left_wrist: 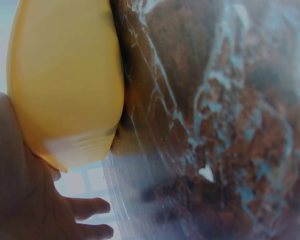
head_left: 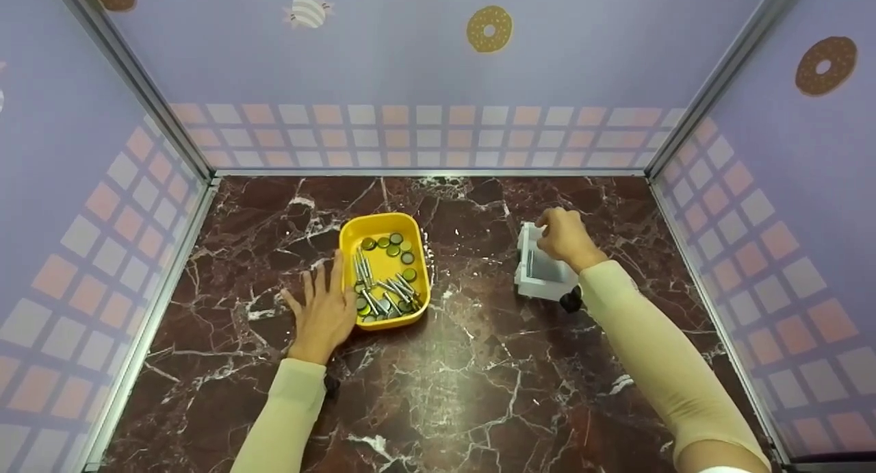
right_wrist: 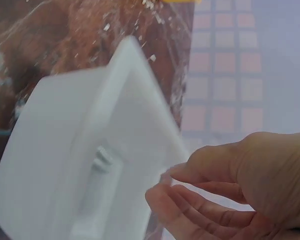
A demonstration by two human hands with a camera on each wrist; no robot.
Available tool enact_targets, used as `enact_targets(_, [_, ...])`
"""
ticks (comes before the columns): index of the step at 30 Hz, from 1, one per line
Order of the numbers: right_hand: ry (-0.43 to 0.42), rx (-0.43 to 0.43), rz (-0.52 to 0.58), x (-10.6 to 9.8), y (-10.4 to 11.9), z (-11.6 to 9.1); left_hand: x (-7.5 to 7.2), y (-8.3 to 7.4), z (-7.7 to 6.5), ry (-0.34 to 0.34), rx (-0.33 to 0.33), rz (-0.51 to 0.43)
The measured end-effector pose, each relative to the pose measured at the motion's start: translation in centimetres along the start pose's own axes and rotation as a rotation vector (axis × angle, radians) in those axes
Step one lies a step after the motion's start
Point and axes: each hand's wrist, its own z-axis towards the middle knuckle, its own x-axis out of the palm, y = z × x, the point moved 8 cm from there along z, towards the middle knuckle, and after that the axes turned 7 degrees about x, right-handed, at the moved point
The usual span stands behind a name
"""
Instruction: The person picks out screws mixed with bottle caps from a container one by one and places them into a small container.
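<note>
My left hand [head_left: 321, 315] lies along the left side of a yellow tray [head_left: 421, 254], fingers spread. In the left wrist view, this hand [left_wrist: 25, 195] touches the tray's outer wall [left_wrist: 70, 75]. Several bottle caps [head_left: 395, 239] and silvery bolts [head_left: 364, 266] lie inside the tray. My right hand [head_left: 568, 240] is over the back of a whitish box [head_left: 537, 288]. In the right wrist view its fingers [right_wrist: 175, 210] are loosely curled, thumb close to them, and no thing shows between them. A small blurred metallic item [right_wrist: 103, 159] shows inside the box; its kind is unclear.
Dark red marble tabletop [head_left: 452, 391] lies under both containers. Purple patterned panels stand at the back [head_left: 410, 62], left [head_left: 61, 185] and right [head_left: 807, 220]. Small white flecks [head_left: 472, 254] dot the surface between tray and box.
</note>
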Motion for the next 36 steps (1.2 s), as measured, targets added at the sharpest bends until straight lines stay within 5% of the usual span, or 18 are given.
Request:
enact_targets(11, [-0.082, -0.139, -0.012, 0.2, 5.1, -0.7, 0.0, 0.0, -0.3, -0.005, 0.005, 0.005])
enact_targets(36, [0.097, -0.296, 0.077, 6.9, 15.9, -2.0, -0.4, -0.4, 0.2, -0.015, 0.005, 0.039])
